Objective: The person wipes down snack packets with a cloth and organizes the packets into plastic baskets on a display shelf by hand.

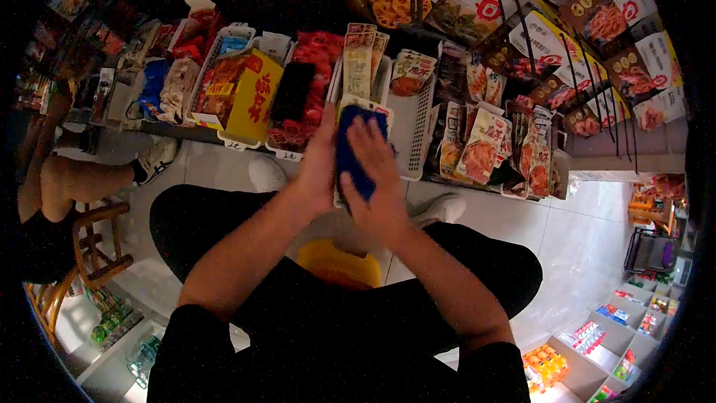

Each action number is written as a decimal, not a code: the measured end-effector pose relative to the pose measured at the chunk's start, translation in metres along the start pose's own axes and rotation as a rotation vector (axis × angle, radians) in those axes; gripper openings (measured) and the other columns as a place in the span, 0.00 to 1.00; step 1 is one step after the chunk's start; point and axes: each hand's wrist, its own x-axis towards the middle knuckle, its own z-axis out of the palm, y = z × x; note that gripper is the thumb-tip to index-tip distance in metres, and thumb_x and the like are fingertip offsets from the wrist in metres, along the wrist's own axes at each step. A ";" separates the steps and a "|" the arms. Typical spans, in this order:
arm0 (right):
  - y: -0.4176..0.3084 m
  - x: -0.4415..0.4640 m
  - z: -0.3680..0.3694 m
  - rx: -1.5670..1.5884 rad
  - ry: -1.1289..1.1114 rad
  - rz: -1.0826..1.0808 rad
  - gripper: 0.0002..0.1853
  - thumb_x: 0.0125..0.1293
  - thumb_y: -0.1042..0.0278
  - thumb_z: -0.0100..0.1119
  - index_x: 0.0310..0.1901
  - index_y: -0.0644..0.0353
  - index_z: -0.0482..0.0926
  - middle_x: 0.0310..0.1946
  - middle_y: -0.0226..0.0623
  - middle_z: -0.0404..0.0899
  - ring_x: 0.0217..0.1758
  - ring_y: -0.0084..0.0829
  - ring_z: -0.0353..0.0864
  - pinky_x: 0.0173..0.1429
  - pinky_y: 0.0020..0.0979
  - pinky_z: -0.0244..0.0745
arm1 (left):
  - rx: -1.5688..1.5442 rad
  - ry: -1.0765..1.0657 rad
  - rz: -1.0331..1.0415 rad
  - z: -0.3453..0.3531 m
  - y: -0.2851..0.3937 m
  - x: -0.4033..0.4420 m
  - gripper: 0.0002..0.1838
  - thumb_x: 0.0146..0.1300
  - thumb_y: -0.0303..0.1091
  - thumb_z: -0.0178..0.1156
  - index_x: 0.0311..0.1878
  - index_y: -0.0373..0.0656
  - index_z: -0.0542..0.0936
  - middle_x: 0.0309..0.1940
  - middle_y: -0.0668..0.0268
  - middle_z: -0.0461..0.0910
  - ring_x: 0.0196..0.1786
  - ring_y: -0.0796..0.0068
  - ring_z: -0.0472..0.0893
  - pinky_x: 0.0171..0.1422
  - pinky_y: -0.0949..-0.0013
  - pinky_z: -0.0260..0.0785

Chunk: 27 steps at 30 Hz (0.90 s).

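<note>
A dark blue cloth (344, 148) lies under my right hand (375, 179), whose fingers are spread and pressed on it. The cloth covers the near part of a narrow white basket (382, 78). Upright snack packets (359, 60) stand in the far end of this basket. My left hand (319, 168) is at the basket's left side, seen edge-on, with its fingers close together along the side. Its fingertips and what they grip are partly hidden.
Left of my hands are a yellow box (250, 93) and red packets (313, 56) with a dark phone-like object (295, 91). Right stands a packet basket (488, 142), below hanging bags (597, 22). A yellow bucket (339, 261) is between my legs; another person's leg (89, 183) is left.
</note>
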 end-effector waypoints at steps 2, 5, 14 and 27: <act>0.010 0.011 -0.004 0.003 0.054 0.034 0.27 0.62 0.69 0.51 0.64 0.64 0.64 0.68 0.47 0.57 0.74 0.48 0.47 0.73 0.43 0.44 | 0.031 0.038 -0.009 0.018 -0.008 -0.009 0.34 0.65 0.66 0.39 0.61 0.48 0.67 0.53 0.62 0.73 0.54 0.66 0.74 0.59 0.61 0.67; 0.019 0.006 0.001 -0.070 0.046 0.104 0.32 0.63 0.61 0.53 0.67 0.61 0.58 0.70 0.45 0.53 0.74 0.47 0.47 0.74 0.48 0.44 | 0.009 0.051 0.007 0.013 -0.019 -0.005 0.33 0.66 0.64 0.39 0.62 0.48 0.66 0.54 0.62 0.72 0.55 0.66 0.72 0.61 0.62 0.66; -0.021 -0.031 0.017 0.165 -0.097 0.049 0.29 0.62 0.73 0.52 0.66 0.64 0.60 0.68 0.48 0.56 0.75 0.45 0.47 0.73 0.44 0.44 | -0.133 -0.054 0.158 -0.023 0.007 0.021 0.31 0.66 0.61 0.39 0.59 0.45 0.70 0.45 0.60 0.78 0.45 0.65 0.78 0.51 0.63 0.72; -0.003 -0.021 0.015 0.153 0.028 0.139 0.28 0.63 0.72 0.51 0.66 0.62 0.62 0.69 0.47 0.54 0.75 0.46 0.45 0.74 0.42 0.41 | -0.164 -0.022 0.049 -0.008 -0.016 0.008 0.26 0.66 0.56 0.47 0.56 0.46 0.73 0.48 0.63 0.78 0.47 0.64 0.79 0.53 0.60 0.72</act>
